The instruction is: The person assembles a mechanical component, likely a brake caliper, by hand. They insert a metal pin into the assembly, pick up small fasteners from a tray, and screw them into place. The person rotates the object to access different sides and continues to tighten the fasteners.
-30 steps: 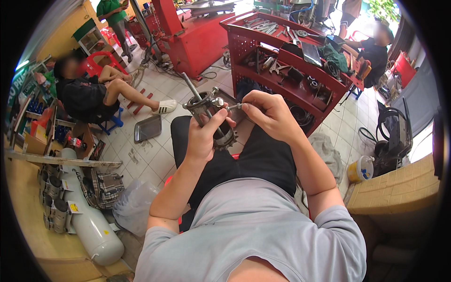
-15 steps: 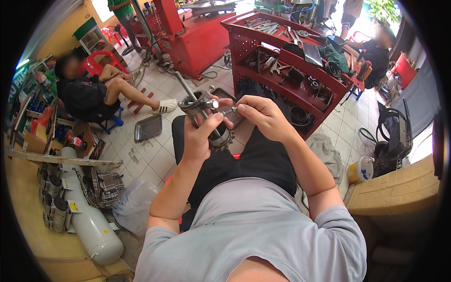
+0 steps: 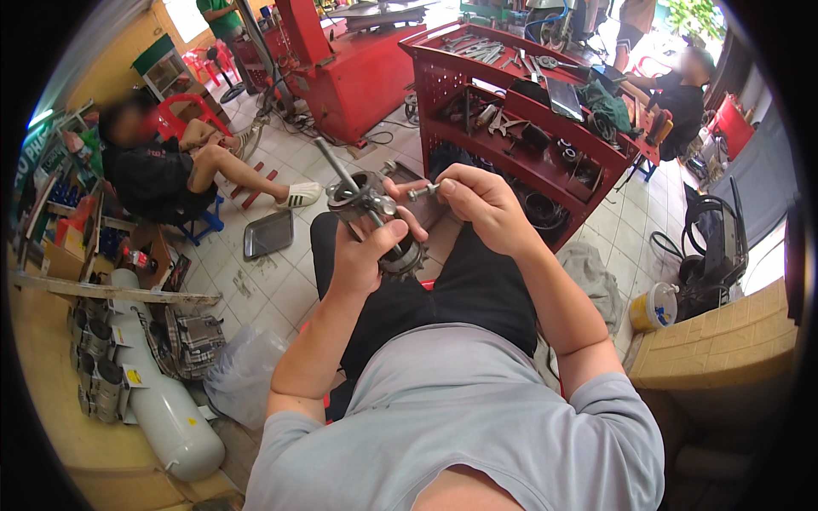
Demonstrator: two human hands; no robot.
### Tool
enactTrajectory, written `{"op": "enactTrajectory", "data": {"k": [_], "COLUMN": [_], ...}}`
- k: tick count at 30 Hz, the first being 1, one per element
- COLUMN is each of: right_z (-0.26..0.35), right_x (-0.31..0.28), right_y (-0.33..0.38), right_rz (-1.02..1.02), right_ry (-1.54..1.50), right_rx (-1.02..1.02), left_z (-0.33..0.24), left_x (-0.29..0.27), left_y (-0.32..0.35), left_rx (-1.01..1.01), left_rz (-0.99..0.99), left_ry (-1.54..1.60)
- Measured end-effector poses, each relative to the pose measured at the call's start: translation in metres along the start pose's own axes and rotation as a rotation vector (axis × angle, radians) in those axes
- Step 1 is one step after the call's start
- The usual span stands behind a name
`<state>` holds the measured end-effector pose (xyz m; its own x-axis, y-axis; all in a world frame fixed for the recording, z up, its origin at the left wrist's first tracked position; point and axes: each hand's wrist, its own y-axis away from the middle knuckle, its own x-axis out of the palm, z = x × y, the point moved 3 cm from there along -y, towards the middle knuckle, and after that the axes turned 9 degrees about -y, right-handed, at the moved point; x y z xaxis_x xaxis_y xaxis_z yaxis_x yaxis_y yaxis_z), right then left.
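Above my lap, my left hand (image 3: 362,255) is wrapped round a cylindrical metal part (image 3: 403,261) with a toothed rim at its lower end. A long metal rod (image 3: 336,162) sticks up out of its upper ring, tilted to the left. My right hand (image 3: 481,209), just to the right, pinches a small metal bolt (image 3: 422,193) between thumb and fingertips. The bolt lies about level, pointing toward the metal part and close to the fingers of my left hand. Behind the hands, a tray (image 3: 444,223) is partly hidden.
Ahead to the right stands a red tool cart (image 3: 528,128) with wrenches on top. A grey metal tray (image 3: 268,234) lies on the tiled floor. One person (image 3: 162,170) sits at left, another (image 3: 682,94) beyond the cart. A white tank (image 3: 175,417) lies lower left; a bucket (image 3: 654,307) stands right.
My right hand has moved slightly up and right, drawing the bolt away from the metal part, so more of the bolt shows. The left hand's fingers have spread a little.
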<state>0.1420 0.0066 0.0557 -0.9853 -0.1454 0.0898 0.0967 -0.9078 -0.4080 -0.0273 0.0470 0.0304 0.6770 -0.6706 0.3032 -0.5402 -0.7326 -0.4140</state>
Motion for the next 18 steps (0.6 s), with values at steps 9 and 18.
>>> {"op": "enactTrajectory", "data": {"k": [9,18], "right_z": [0.003,0.006], "right_x": [0.0,-0.004], "right_y": [0.001,0.003], "right_rz": [0.001,0.005], "right_ry": [0.115,0.175], "right_rx": [-0.085,-0.094], "left_z": [-0.005,-0.002], "left_x": [0.009,0.01], "left_y": [0.0,0.003], "left_rx": [0.019,0.001], "left_rz": [-0.026,-0.036], "left_ry": [0.108,0.073]}}
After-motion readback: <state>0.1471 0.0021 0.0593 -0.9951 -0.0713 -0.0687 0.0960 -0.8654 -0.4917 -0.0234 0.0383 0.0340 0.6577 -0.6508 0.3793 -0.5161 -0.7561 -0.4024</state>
